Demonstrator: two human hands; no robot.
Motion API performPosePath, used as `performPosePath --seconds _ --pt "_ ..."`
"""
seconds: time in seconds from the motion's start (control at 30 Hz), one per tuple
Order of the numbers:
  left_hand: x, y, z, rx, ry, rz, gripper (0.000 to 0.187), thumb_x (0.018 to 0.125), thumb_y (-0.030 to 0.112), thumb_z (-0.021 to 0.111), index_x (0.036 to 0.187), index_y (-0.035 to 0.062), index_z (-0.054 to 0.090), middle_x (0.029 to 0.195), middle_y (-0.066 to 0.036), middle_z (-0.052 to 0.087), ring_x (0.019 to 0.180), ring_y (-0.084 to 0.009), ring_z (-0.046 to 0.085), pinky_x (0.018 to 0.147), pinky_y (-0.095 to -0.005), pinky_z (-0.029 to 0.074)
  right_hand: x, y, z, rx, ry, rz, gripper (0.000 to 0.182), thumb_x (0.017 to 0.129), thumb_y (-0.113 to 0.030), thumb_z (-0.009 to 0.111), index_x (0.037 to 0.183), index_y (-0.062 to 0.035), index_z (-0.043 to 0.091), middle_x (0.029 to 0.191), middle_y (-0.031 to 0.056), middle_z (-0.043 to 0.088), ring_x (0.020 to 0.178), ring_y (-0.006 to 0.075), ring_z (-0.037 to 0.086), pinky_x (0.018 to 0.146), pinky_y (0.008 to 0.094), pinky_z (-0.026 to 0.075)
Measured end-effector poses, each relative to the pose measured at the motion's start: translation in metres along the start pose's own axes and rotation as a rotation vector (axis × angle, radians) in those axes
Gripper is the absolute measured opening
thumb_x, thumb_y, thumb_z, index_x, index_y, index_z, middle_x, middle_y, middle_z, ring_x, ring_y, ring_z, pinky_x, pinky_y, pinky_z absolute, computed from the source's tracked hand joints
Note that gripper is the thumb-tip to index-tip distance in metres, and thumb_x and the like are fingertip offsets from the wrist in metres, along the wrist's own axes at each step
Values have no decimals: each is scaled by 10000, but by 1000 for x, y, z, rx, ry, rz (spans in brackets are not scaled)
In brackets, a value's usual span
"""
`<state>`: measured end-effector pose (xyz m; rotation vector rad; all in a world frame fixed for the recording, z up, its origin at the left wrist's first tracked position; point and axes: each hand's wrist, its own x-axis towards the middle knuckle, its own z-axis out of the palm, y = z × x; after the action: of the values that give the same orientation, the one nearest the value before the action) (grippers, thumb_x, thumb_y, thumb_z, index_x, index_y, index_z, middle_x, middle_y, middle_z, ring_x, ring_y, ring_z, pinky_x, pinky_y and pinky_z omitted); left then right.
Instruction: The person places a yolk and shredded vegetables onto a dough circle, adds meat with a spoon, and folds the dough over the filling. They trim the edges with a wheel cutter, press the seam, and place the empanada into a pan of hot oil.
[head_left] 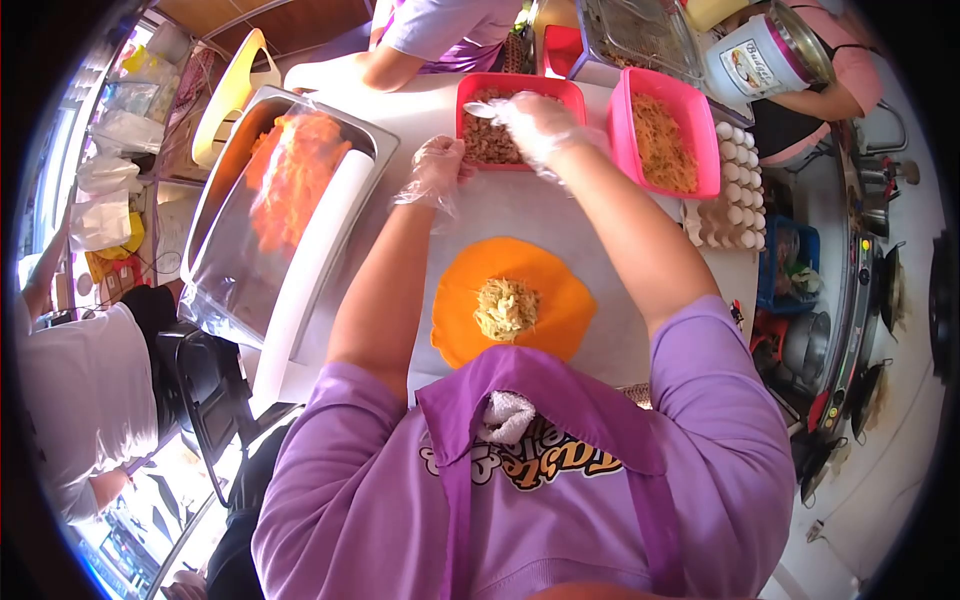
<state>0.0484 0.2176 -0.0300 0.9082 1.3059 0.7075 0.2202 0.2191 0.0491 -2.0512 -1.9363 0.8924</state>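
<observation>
My right hand (545,128), in a clear plastic glove, reaches over a red tub (570,92) of brown minced filling (490,143). Its fingers are closed on what looks like a spoon (482,110), partly hidden by the glove. At the tub's near left corner, my left hand (438,170) is gloved too, its fingers curled in; whether they grip the rim or something else is hidden. Between my forearms and my chest lies a round orange wrapper (465,275) on the work surface, bearing a small mound of pale shredded filling (507,308).
A pink tub (708,165) of orange shreds stands right, beside egg trays (735,195). Left is a metal pan (385,140) with orange sheets (295,170) under plastic and a white roll (315,240). One person stands across the table; another at right holds a bucket (755,65).
</observation>
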Motion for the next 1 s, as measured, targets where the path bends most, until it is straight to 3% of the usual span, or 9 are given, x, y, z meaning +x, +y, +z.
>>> performPosePath --seconds 0.2,0.33,0.43,0.5,0.57,0.67,0.77,0.9,1.0 --pt "-2 2 -2 -25 17 -51 193 951 221 542 913 35 576 659 -95 639 514 -160 618 469 -284 502 10 20 6 -551 -245 4 291 893 -160 460 1077 -62 664 1121 168 649 1049 290 635 879 403 496" --pt "-3 4 0 -21 6 -59 183 955 229 542 922 51 572 677 -78 644 554 -150 625 515 -274 508 -33 -19 -38 -316 -140 136 279 889 -141 466 1062 -53 667 1092 184 653 1054 289 631 894 400 489" --pt "-5 5 0 10 4 -89 169 955 233 544 938 66 569 692 -63 646 583 -144 626 547 -270 510 -34 -9 -27 76 85 233 274 901 -195 495 1060 -51 665 1087 195 650 1036 300 632 875 398 488" --pt "-3 4 1 17 9 -97 167 955 232 544 939 68 568 691 -62 646 577 -144 624 541 -271 508 -23 11 -5 -425 -56 47 312 921 -277 509 1069 -49 661 1105 201 643 1019 308 633 843 388 486" --pt "1 0 1 -46 17 -90 177 958 227 535 928 54 559 638 -59 618 512 -143 607 464 -276 487 -25 10 -22 -434 -84 27 395 908 -393 545 1099 -66 659 1151 193 628 1045 308 623 866 392 471" --pt "-2 0 1 -130 -14 -113 148 957 218 544 909 78 561 677 -59 628 566 -148 618 538 -266 505 -33 20 -46 88 7 222 542 838 -548 591 1132 -98 656 1147 171 637 1077 308 610 932 401 434" --pt "-10 11 2 -51 8 -136 154 958 223 546 908 78 557 674 -60 622 567 -149 618 547 -269 515 -27 36 -50 -4 -12 412 343 897 -362 535 1052 -93 681 1093 180 654 1017 307 638 873 398 476" --pt "-7 10 1 -46 0 -144 164 957 233 548 911 76 560 680 -63 627 573 -150 621 561 -277 527 -16 64 4 70 -17 230 214 852 -137 512 989 -57 655 988 204 662 937 352 650 812 409 500" --pt "-8 15 -1 -9 -22 -177 170 956 240 551 930 73 570 691 -66 636 582 -152 626 575 -276 534 -4 63 28 0 46 86 197 840 -128 514 960 -46 647 989 210 658 944 359 643 798 420 498"
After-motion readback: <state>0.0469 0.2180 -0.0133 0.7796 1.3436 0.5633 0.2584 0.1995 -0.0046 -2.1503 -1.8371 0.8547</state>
